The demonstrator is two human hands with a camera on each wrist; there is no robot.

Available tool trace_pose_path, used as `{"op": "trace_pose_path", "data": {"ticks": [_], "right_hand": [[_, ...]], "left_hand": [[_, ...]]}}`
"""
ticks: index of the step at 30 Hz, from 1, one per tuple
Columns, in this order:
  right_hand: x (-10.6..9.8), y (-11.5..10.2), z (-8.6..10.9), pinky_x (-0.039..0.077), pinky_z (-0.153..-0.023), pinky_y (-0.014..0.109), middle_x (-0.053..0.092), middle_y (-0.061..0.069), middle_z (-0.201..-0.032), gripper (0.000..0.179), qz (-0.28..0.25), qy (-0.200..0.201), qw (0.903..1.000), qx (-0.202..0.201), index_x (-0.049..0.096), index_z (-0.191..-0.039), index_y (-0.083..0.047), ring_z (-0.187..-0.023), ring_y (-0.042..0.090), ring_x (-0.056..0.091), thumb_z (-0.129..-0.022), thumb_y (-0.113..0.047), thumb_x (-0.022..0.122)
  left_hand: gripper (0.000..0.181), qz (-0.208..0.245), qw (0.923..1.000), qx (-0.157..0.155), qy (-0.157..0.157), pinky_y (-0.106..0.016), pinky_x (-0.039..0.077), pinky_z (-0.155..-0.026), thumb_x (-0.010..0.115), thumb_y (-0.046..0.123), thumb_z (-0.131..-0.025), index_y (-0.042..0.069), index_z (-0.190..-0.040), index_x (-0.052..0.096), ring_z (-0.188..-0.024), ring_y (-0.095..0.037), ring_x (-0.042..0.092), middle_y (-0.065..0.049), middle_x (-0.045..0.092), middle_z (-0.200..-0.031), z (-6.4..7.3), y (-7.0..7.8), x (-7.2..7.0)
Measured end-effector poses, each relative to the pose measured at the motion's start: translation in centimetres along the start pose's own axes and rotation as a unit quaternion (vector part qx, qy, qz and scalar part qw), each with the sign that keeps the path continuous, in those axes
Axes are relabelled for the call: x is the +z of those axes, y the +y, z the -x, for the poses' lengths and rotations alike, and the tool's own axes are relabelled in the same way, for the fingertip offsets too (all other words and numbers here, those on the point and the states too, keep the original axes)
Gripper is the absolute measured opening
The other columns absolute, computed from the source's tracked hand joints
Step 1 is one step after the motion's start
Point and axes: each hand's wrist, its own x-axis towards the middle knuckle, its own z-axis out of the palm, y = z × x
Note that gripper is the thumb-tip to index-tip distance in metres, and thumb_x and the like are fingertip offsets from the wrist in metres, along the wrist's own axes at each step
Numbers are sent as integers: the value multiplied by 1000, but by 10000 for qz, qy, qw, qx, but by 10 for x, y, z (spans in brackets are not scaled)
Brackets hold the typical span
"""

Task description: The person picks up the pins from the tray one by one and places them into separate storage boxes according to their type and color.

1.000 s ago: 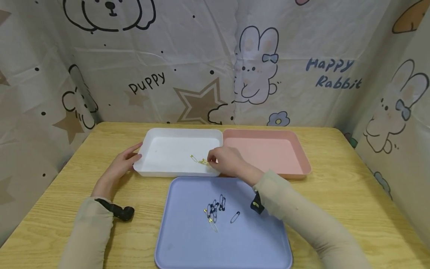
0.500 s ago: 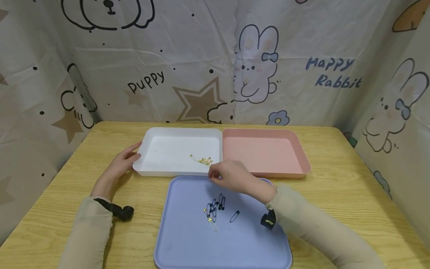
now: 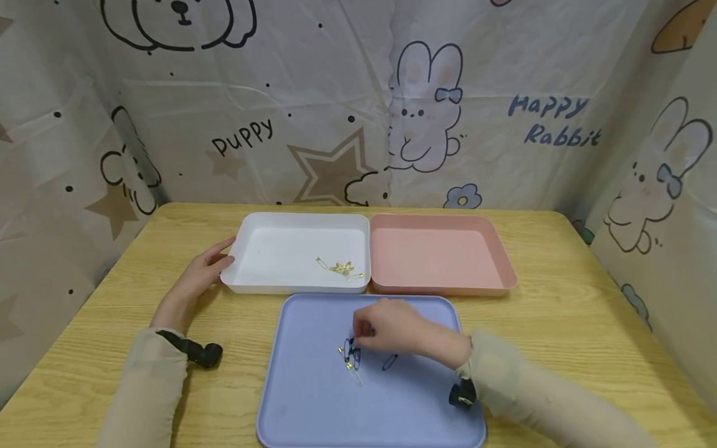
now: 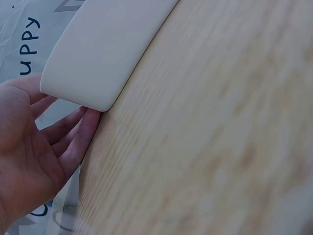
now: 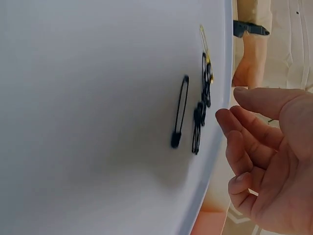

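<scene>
My left hand (image 3: 197, 275) rests against the left end of the white tray (image 3: 269, 289). In the left wrist view its fingers (image 4: 80, 139) lie relaxed along the tray wall, the thumb up by the rim. My right hand (image 3: 389, 325) is low over the blue tray (image 3: 313, 410), above a cluster of black safety pins (image 3: 351, 353). Its thumb and index fingertips are apart with nothing visible between them in the right wrist view. A lone black safety pin (image 5: 180, 112) lies beside the cluster, and gold safety pins (image 3: 353, 374) lie at its near side.
Several gold safety pins (image 3: 342, 268) lie in the white tray near its right end. A pink tray (image 3: 448, 290) adjoins it on the right. All three trays stand on a wooden table (image 3: 566, 348), with a printed curtain (image 3: 336, 74) behind.
The right hand has moved from the white tray back over the blue tray. A gold safety pin now lies near the white tray's front right corner. The left hand stays in place.
</scene>
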Motion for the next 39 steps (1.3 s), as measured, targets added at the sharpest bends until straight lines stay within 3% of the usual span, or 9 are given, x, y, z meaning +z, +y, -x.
{"op": "trace_pose_path", "data": {"ticks": [6, 13, 16, 21, 29, 39], "right_hand": [[7, -5, 5, 37, -55, 18, 54, -21, -62, 11, 115, -207, 9997, -64, 61, -73, -26, -57, -5, 47, -78, -32, 68], [16, -14, 9, 33, -51, 19, 48, -21, -56, 29, 433, -337, 9984, -100, 57, -66, -27, -54, -2, 43, -68, -53, 71], [18, -17, 9, 32, -50, 20, 46, -20, -56, 33, 671, -364, 9971, -58, 56, -65, -27, -55, -1, 42, -64, -56, 72], [20, -20, 8, 32, -49, 20, 46, -20, -57, 29, 888, -360, 9953, -122, 57, -65, -26, -56, -1, 43, -65, -51, 73], [18, -20, 8, 33, -49, 21, 48, -19, -56, 17, 900, -350, 9953, -89, 60, -64, -26, -58, 0, 45, -70, -36, 73], [18, -21, 6, 32, -46, 21, 48, -18, -55, 12, 1065, -350, 9936, -142, 61, -63, -26, -54, 0, 45, -71, -27, 70]], "left_hand": [[61, 30, 10000, 4, -7, -24, 42, -81, 41, 41, -95, 20, -146, 17, -116, -35, 42, -26, 34, -137, 1, 1, 0], [61, 24, 10000, -51, -5, -37, 39, -89, 40, 42, -95, 22, -146, 15, -119, -37, 40, -27, 31, -139, 2, 2, 1], [61, 17, 10000, -54, 9, -34, 40, -88, 41, 42, -95, 22, -146, 16, -118, -37, 40, -27, 31, -139, 3, 2, 1], [60, 4, 10000, -30, 16, -25, 41, -81, 41, 41, -95, 21, -146, 17, -117, -36, 41, -27, 32, -138, 2, 1, 1], [60, 18, 10000, 34, -17, -22, 42, -79, 41, 40, -95, 20, -146, 16, -116, -35, 42, -27, 33, -137, 0, 2, 0], [60, 2, 10000, 17, -14, -30, 41, -85, 40, 40, -95, 20, -146, 16, -118, -36, 41, -27, 32, -138, 1, 1, 0]]}}
